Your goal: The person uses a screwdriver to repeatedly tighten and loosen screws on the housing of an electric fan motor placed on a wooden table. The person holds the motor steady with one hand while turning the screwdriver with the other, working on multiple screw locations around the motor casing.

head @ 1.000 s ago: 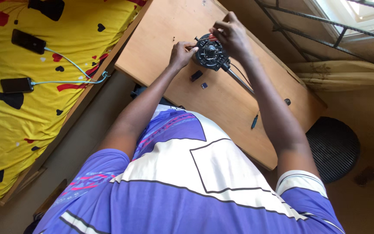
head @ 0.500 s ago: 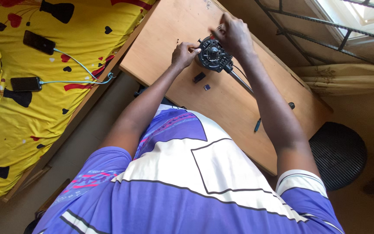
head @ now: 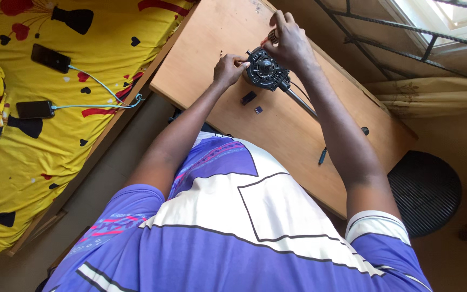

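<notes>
At twelve o'clock on the light brown wooden desk (head: 228, 32): round black motor housing with a long metal shaft (head: 266, 71), shaft running off toward four o'clock. Left hand (head: 228, 67) at nine o'clock of the housing, fingers pinched narrow against its rim. Right hand (head: 290, 43) over the housing at one o'clock, fingers curled around a small tool with a ribbed handle (head: 272, 37), its tip hidden behind the hand. Both forearms stretched forward over a purple and white patterned shirt (head: 244, 238).

Just beside the housing at seven o'clock: small black rectangular part (head: 248, 98), lying flat on the desk, apart from the housing. Near it at four o'clock: tiny dark square piece (head: 258, 110). Farther along the desk toward four o'clock: small black round knob (head: 365, 131) and short dark pen-like stick (head: 322, 156), well apart from the hands.

At nine o'clock of the desk: bed with yellow sheet printed in red and black (head: 55, 151). On it, two dark phones (head: 50, 58) (head: 34, 109), each plugged into a pale blue cable (head: 104, 89). At four o'clock of the desk, on the floor: round black ribbed stool top (head: 425, 192).
</notes>
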